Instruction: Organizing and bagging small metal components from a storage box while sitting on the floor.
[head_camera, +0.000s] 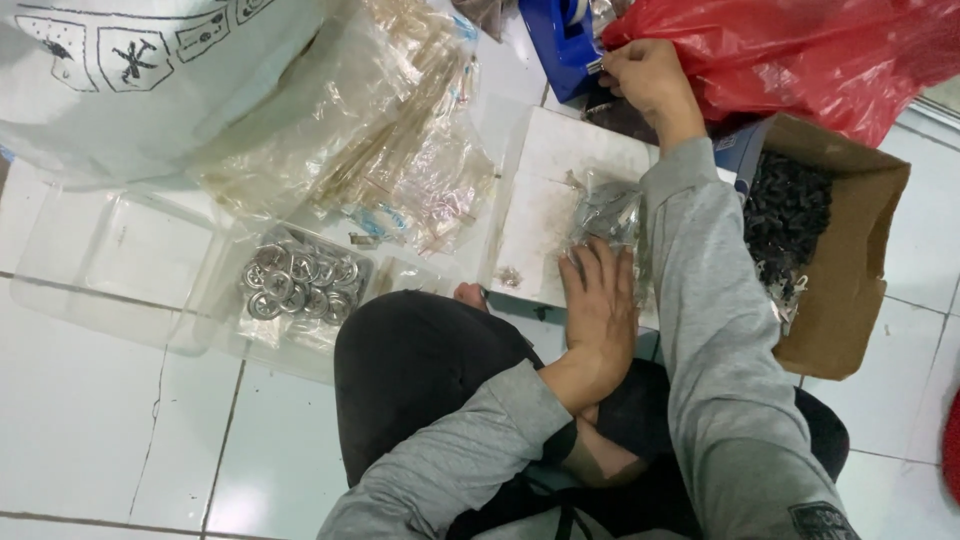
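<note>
**Operator:** Grip status first: the left hand lies flat, fingers spread, pressing down on a small crinkled clear plastic bag of grey metal parts; it clamps nothing. The right hand reaches forward with fingers pinched at the edge of a blue plastic tape dispenser; whether it has tape between the fingertips cannot be told from this angle.

**Technician:** Where does the bag sit?

**Operator:** On a white flat tray with a soiled surface, which rests on the white tiled floor just ahead of the crossed legs.

**Technician:** Handling advice?

**Operator:** Keep the flat palm pressure even so the bag mouth does not spring apart, and pull from the dispenser in a straight line; a sideways tug would likely drag it.

**Technician:** Containers?

**Operator:** Brown cardboard box, at the right: small dark parts, loose. Clear plastic tray, at the left: a bagged cluster of round silver metal discs. Beyond it, a heap of clear plastic bags with thin tan strips. Red plastic bag, top right: contents hidden.
</note>
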